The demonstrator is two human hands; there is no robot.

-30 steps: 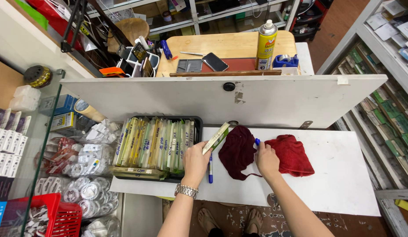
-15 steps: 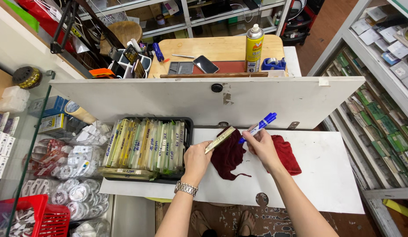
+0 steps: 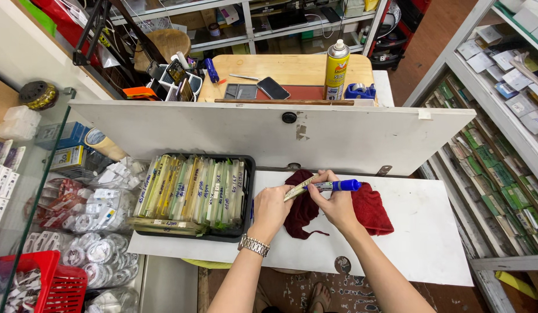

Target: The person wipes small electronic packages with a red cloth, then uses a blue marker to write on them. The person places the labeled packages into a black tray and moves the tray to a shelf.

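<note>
Gripping a thin, flat packet (image 3: 299, 186) by its lower end, the left hand (image 3: 271, 210) holds it above the dark red cloth (image 3: 370, 210) on the white bench (image 3: 431, 232). The right hand (image 3: 337, 204) is closed on a blue marker (image 3: 332, 186) lying across the packet. Light and bendable, the packet is probably best pinched near its edges. A black tray (image 3: 249, 191) of similar packets sits just left.

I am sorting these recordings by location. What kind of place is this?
Probably a small repair or parts shop: a black tray of labelled packets, wall shelves of small packets, and a cluttered wooden workbench behind the counter.
</note>
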